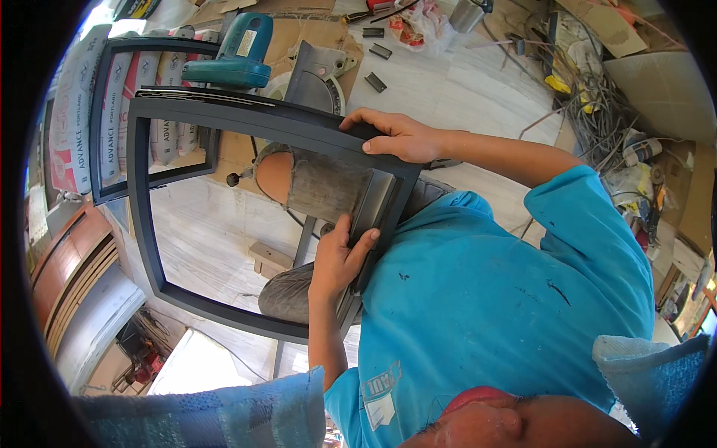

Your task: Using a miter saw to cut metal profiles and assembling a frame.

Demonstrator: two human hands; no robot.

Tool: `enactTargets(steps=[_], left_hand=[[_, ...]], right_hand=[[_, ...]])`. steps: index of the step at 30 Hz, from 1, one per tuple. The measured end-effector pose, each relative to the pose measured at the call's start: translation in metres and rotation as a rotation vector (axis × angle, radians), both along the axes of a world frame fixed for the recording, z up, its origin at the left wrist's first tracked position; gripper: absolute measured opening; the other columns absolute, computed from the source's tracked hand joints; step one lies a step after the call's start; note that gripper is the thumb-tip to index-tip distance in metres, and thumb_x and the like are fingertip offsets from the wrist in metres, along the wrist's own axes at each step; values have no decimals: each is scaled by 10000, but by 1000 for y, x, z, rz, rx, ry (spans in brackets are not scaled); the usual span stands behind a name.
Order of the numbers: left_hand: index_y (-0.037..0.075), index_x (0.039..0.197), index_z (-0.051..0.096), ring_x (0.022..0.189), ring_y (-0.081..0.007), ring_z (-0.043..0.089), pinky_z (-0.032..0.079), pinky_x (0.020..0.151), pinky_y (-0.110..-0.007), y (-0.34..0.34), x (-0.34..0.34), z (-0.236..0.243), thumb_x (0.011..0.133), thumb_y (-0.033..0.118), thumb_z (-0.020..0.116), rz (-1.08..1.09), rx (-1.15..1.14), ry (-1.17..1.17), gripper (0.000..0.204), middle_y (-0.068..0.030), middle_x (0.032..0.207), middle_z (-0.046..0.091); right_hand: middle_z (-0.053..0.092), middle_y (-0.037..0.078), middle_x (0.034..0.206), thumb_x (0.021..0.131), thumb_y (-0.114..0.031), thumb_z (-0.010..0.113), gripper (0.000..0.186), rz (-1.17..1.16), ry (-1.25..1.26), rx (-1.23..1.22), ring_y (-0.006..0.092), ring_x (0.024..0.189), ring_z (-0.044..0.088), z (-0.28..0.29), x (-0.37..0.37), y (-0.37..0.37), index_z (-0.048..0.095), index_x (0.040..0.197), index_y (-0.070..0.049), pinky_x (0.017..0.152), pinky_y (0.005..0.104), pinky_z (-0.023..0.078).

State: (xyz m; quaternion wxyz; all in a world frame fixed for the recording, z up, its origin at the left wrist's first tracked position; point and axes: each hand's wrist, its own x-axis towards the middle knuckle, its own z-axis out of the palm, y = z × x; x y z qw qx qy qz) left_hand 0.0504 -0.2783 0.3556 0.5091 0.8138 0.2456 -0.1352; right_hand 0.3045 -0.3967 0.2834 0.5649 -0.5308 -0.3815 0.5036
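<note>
We hold a big dark frame (140,194) over our legs (321,179). Our right hand (396,137) grips a corner of the frame, the thumb on top. Our left hand (336,260) is wrapped on a grey bar (376,198) along the frame's near side. Past the frame's right side sits a green saw (243,48). Beyond the frame's far side are a smaller dark frame (99,127) and some big paper bags (75,119).

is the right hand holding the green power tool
No, the right hand is on the dark frame, apart from the green power tool.
</note>
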Motion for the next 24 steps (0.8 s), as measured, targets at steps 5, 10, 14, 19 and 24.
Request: enactTargets(steps=[5, 10, 14, 19, 24], left_hand=[[-12, 958, 569, 802, -271, 657, 500, 714, -389, 12, -61, 4, 912, 379, 755, 71, -168, 90, 436, -216, 881, 669], [-3, 962, 600, 693, -149, 470, 429, 623, -319, 15, -96, 17, 904, 212, 774, 172, 8, -76, 282, -107, 743, 538], [13, 981, 620, 674, -122, 474, 426, 613, -299, 66, -110, 58, 911, 180, 758, 444, 225, -199, 228, -44, 726, 561], [12, 1009, 646, 709, -107, 505, 439, 656, -292, 157, -124, 78, 1014, 282, 605, 571, 467, 2, 273, -54, 727, 575], [-12, 1036, 647, 848, -280, 630, 478, 795, -382, 222, -128, 32, 1054, 476, 443, 466, 380, 176, 529, -173, 855, 656]], right_hand=[[559, 108, 1318, 952, -195, 602, 533, -27, 38, 61, 192, 1191, 529, -3, -4, 2, 420, 1441, -86, 1030, 349, 418], [544, 125, 1294, 947, -197, 616, 602, -56, 120, 4, 195, 1172, 538, 3, 0, 3, 354, 1481, -105, 1021, 351, 423], [529, 112, 1319, 929, -276, 628, 659, 72, 154, -134, 192, 1206, 520, 8, 16, 7, 355, 1494, -75, 1049, 337, 394], [560, 58, 1276, 999, -236, 595, 432, -142, -224, -89, 143, 1179, 534, 12, 53, 67, 519, 1380, -49, 1023, 301, 421], [608, 67, 1196, 1011, -222, 570, 381, -298, -448, 204, 146, 1127, 560, 70, 83, 163, 564, 1338, -26, 1007, 304, 421]])
